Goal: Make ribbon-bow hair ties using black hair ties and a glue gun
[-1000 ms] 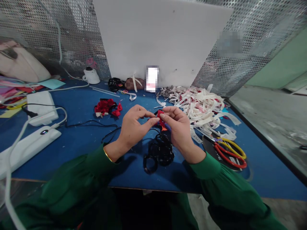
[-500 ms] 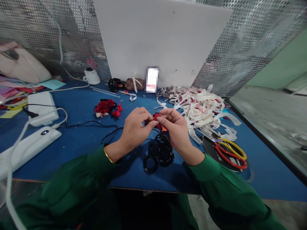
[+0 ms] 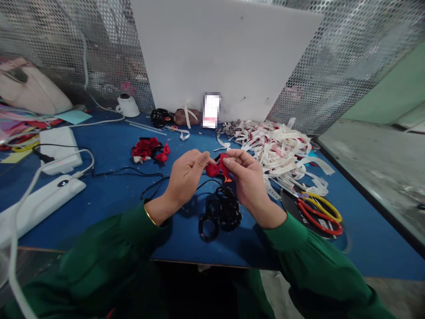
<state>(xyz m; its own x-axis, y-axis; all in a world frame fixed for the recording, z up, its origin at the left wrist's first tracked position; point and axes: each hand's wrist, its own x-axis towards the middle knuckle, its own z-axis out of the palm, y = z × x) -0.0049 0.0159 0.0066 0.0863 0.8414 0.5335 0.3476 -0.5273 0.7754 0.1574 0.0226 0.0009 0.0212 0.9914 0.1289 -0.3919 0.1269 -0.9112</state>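
Note:
Between my two hands, above the blue table, is a small red fabric bow with a black band showing behind it. My left hand is closed, thumb and forefinger pinching the bow's left side. On the other side, my right hand grips the bow's right end between thumb and fingers. An orange tip sticks out below the bow near the right fingers. Just under my hands lies a heap of black hair ties. Further left sits a small pile of red bows.
Red-and-yellow-handled scissors lie at the right, beside a large heap of white ribbon strips. A phone leans on the white board. At left are a white power strip, cables and a white mug.
My hands have drawn slightly apart, and more of the red bow shows between them. My left thumb has lifted a little. The things on the table stay put.

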